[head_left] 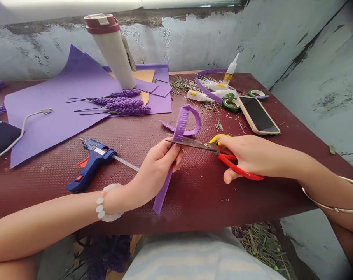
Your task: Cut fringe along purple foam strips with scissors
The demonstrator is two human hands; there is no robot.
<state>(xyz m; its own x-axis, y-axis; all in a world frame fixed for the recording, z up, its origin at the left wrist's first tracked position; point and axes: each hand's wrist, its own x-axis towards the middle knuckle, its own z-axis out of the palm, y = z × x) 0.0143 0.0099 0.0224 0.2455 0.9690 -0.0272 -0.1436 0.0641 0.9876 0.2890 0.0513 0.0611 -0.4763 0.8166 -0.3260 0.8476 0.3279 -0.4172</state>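
Note:
Pinched in the fingers of my left hand (161, 165) is a purple felt strip (180, 122). Its upper part is fringed with small cuts and curls into a loop; the plain lower end hangs below my fingers. My right hand (249, 155) grips red-and-yellow scissors (198, 144) by the handles. The blades lie across the strip just above my left fingertips; how far apart they are is hard to make out. A blue glue gun (91, 165) with a clear glue stick lies left of my left hand, the stick's end hidden behind it.
Finished purple flower stems (124, 103) lie on purple sheets (54, 105). A white tumbler (114, 54) stands behind them. Glue bottles (230, 70), wires and green tape (230, 103) are at the back right, beside a phone (261, 114). A white cable (23, 126) is at left.

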